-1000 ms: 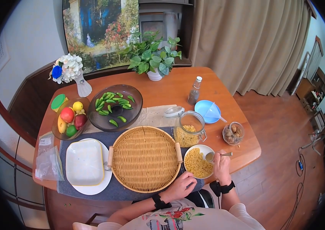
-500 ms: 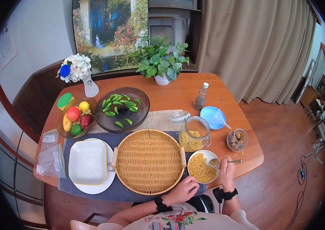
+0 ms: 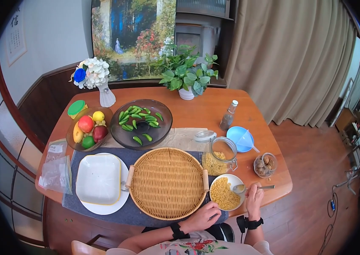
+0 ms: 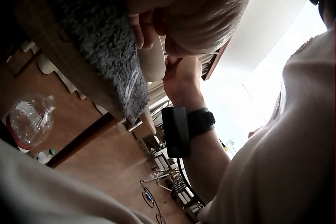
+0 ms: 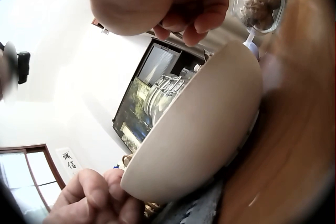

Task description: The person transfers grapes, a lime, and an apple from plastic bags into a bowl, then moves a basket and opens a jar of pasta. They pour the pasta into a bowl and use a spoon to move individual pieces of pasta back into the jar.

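In the head view my right hand (image 3: 254, 199) pinches a metal spoon (image 3: 265, 187). Its scoop end is over the right side of a white bowl (image 3: 240, 205), and its handle sticks out to the right. Small yellow pieces like macaroni (image 3: 224, 194) lie in the bowl. My left hand (image 3: 203, 216) rests at the bowl's near left side, fingers loosely bent. Seen from the right wrist, the left fingers (image 5: 92, 190) are right at the rim of the tilted-looking bowl (image 5: 205, 113). The right hand (image 5: 173, 8) hangs above it, with the spoon mostly hidden.
A round wicker tray (image 3: 167, 182) stands left of the bowl. Behind the bowl is an open glass jar (image 3: 215, 163) of the same yellow pieces. A jar of walnuts (image 3: 265, 165), a blue bowl (image 3: 240, 139) and a bottle (image 3: 228, 115) stand right. White dishes (image 3: 98, 179) lie left.
The head view has shifted, so the whole table sits further right and lower in it. Hands, spoon and bowl keep nearly the same places relative to each other.
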{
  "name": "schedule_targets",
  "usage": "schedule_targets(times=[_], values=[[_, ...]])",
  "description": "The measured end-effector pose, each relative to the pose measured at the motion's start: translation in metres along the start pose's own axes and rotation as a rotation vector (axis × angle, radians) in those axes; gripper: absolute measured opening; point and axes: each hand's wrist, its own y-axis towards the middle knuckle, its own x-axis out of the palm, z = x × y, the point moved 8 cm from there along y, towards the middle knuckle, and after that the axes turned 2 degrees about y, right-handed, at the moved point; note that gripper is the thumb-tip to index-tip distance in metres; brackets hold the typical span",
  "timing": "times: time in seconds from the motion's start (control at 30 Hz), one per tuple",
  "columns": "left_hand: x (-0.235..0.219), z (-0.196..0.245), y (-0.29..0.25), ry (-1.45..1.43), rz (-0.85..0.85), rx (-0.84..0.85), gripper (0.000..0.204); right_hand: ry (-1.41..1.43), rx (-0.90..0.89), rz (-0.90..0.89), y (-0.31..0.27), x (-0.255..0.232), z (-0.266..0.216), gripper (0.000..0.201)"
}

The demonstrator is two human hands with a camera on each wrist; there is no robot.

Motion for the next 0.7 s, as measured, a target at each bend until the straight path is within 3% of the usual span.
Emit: schedule_targets(times=[0.27,0.7], values=[[-0.001,0.002,0.001,-0.001,0.002,0.006,0.009,-0.101,-0.115,-0.009,0.002,0.004,-0.02,0.036],[-0.002,0.005,0.001,-0.019,-0.009,-0.002,0.007,-0.087,-0.076,-0.001,0.002,0.004,-0.015,0.037]])
